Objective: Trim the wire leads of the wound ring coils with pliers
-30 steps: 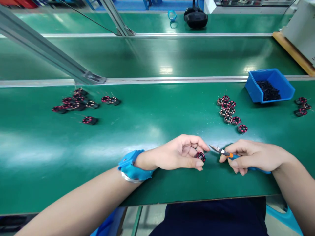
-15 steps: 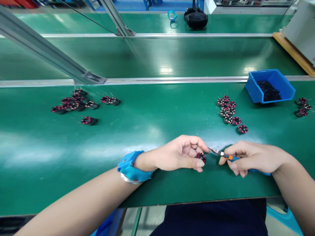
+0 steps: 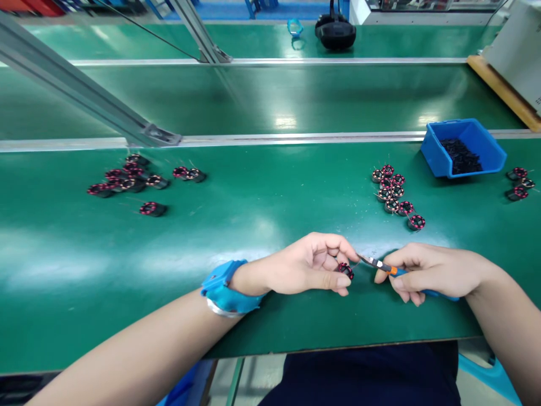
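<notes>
Between thumb and fingers, my left hand (image 3: 316,264) holds a small wound motor stator (image 3: 345,271), a dark ring with red-pink windings and thin wire ends. My right hand (image 3: 435,273) is closed around pliers (image 3: 397,272) with blue handles and an orange band; they look like small cutters. The jaws point left and sit at the stator's wire, close to my left index fingertip. Whether the jaws grip the wire is too small to tell. Just beyond my right hand lies a cluster of similar stators (image 3: 392,192).
A blue bin (image 3: 465,149) of small black pieces stands at the right, with a few stators (image 3: 518,183) beside it. Another stator pile (image 3: 127,176) lies at the far left. A metal post (image 3: 93,90) slants over the left side. The green bench (image 3: 105,293) has a metal rail behind.
The pliers in my right hand have shifted slightly left, their tips closer to my left fingertip and the stator's wire. My left hand has stayed in place.
</notes>
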A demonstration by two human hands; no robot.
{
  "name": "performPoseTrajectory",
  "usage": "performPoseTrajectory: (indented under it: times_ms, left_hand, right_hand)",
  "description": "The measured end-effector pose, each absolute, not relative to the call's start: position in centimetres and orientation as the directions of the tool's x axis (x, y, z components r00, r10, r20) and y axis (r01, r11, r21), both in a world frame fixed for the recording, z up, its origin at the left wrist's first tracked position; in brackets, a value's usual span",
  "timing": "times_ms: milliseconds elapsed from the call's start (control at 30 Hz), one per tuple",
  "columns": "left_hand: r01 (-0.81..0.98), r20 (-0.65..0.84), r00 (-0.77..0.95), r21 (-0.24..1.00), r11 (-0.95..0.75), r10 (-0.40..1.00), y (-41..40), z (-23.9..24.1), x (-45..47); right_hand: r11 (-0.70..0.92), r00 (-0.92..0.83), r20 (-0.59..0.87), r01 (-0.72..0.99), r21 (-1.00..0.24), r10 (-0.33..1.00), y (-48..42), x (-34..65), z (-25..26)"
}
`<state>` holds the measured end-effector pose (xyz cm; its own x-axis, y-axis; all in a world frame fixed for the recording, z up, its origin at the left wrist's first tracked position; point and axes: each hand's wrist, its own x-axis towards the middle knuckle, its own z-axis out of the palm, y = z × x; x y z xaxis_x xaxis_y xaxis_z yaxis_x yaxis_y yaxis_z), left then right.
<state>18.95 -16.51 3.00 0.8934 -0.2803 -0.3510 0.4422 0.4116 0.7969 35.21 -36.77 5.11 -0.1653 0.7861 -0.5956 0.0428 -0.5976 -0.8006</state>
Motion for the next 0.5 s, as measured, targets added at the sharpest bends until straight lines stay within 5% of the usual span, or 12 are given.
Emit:
performPoseTrajectory:
  times_ms: [500]
  left_hand:
    - [0.437, -0.348, 0.894, 0.817, 0.377, -0.282, -16.37, 2.92, 18.81]
  right_hand:
    - [-0.580, -0.163, -0.579, 0.041, -0.813, 0.799, -36.79, 35.16, 5.05]
